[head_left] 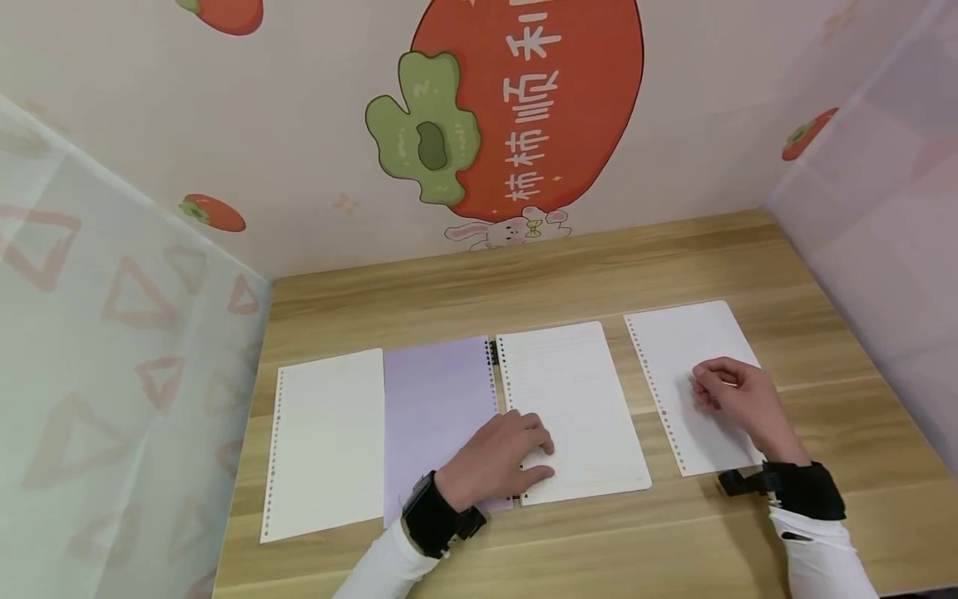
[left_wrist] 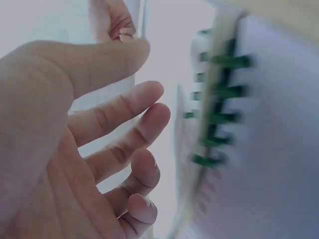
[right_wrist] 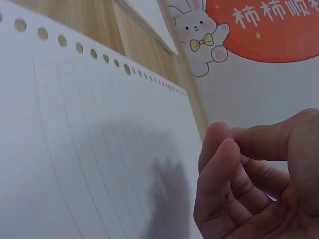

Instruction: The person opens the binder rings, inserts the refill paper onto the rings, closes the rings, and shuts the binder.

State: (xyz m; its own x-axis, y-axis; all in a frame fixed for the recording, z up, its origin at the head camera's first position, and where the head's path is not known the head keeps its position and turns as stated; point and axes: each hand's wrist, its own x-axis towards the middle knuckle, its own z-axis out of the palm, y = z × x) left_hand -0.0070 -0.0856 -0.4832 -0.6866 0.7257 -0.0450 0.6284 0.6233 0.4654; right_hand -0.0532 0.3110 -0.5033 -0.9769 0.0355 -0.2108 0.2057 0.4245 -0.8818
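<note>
A loose-leaf notebook lies opened flat, with a purple cover (head_left: 437, 391) on its left and lined white pages (head_left: 572, 391) on its right. My left hand (head_left: 497, 462) hovers by the lower part of its spine, fingers parted and loosely bent, holding nothing. Dark green binder rings (left_wrist: 222, 119) show close beside those fingers in the left wrist view. Over a punched, lined sheet (head_left: 684, 337) at the right, my right hand (head_left: 748, 408) has its fingers curled and thumb against the index finger. Nothing shows between them, and the hand casts a shadow on the paper.
Another punched white sheet (head_left: 325, 449) lies at the left, its inner edge meeting the purple cover. The wooden table (head_left: 449, 283) backs onto a wall (head_left: 314, 100) with printed persimmons, and fabric side panels (head_left: 142, 349) stand at both ends.
</note>
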